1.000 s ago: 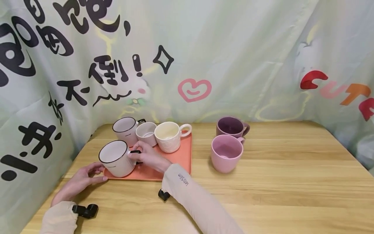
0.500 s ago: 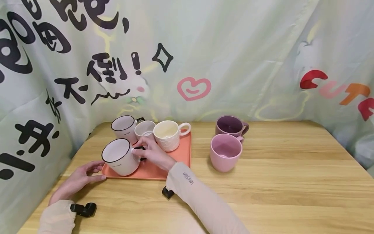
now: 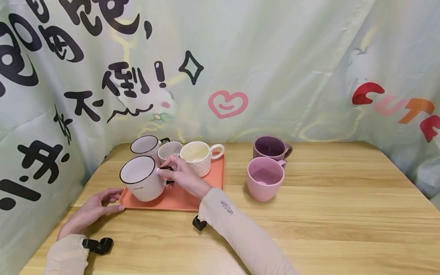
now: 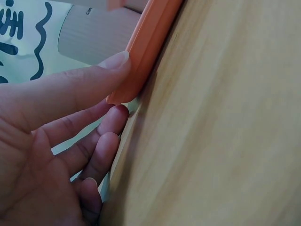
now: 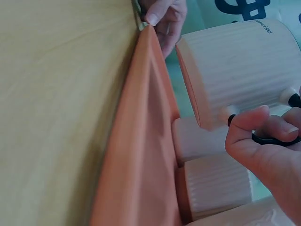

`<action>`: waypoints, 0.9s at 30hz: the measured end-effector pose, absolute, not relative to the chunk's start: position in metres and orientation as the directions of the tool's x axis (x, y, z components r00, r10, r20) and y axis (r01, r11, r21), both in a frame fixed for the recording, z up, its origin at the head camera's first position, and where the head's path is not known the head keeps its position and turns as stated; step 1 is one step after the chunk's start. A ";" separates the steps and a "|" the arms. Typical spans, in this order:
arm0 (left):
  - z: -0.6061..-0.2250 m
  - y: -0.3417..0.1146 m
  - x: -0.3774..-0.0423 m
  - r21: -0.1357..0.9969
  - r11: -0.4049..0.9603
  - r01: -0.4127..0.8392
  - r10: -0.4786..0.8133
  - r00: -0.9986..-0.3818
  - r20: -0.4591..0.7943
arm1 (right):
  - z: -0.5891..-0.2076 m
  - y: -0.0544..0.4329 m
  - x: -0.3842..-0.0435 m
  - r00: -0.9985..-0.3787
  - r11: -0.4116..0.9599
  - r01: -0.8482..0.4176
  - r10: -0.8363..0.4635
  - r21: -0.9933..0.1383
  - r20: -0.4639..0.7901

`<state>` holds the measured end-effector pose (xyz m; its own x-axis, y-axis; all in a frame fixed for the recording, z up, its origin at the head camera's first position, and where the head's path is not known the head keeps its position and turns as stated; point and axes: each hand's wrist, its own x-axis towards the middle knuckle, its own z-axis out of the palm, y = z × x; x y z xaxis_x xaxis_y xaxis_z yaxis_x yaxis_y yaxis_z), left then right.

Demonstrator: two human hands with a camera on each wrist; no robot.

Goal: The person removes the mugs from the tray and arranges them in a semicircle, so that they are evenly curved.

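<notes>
- Fingers of the left hand (image 3: 90, 209) grasp the near-left corner of the orange tray (image 3: 215, 179), thumb on the rim, the others bent at the corner. The tray's long axis runs side to side.
- Toward the tray's back-left stands a black-rimmed mug (image 3: 145, 145), set down and unheld, its handle pointing right.
- Over the tray's front-left is the held mug (image 3: 146, 187), which looks like its twin. Its handling seems unfinished: the right wrist view shows its base apart from the tray. Whether it is rising or sinking cannot be told. Its mouth faces up, perhaps leaning slightly left; its handle points right. Height and width look much alike, so the long axis is weak; the base-to-rim line is near vertical.
- Above the tray, the right hand (image 3: 185, 177) pinches that mug's black handle (image 5: 270, 140) between thumb and fingers.
- Along the tray's back, a small white cup (image 3: 170, 149) and then a cream mug (image 3: 196, 157) stand upright, seemingly done with; the cream one's ring handle points right.
- Right of the tray, on the wooden table (image 3: 330, 214), a pink mug (image 3: 265, 180) and a dark purple mug (image 3: 269, 147) stand upright and untouched, handles rightward. If they belong on the tray, that part is left.
</notes>
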<state>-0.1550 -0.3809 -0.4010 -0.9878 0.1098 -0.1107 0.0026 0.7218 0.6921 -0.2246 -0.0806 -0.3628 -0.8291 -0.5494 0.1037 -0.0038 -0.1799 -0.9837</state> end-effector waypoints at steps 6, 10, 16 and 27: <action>-0.402 -0.382 -0.155 0.698 0.716 -0.002 0.110 -0.987 -0.116 | -0.354 -0.073 -0.224 -0.830 -0.197 -0.011 -0.545 -0.980 0.118; -0.402 -0.382 -0.156 0.693 0.721 -0.009 0.105 -0.987 -0.122 | -0.349 -0.069 -0.226 -0.831 -0.213 -0.001 -0.544 -0.977 0.120; -0.402 -0.384 -0.154 0.698 0.716 -0.016 0.098 -0.988 -0.123 | -0.342 -0.064 -0.228 -0.842 -0.197 -0.002 -0.529 -0.980 0.108; -0.402 -0.382 -0.156 0.695 0.719 -0.023 0.101 -0.985 -0.138 | -0.331 -0.055 -0.228 -0.873 -0.228 0.004 -0.475 -0.974 0.108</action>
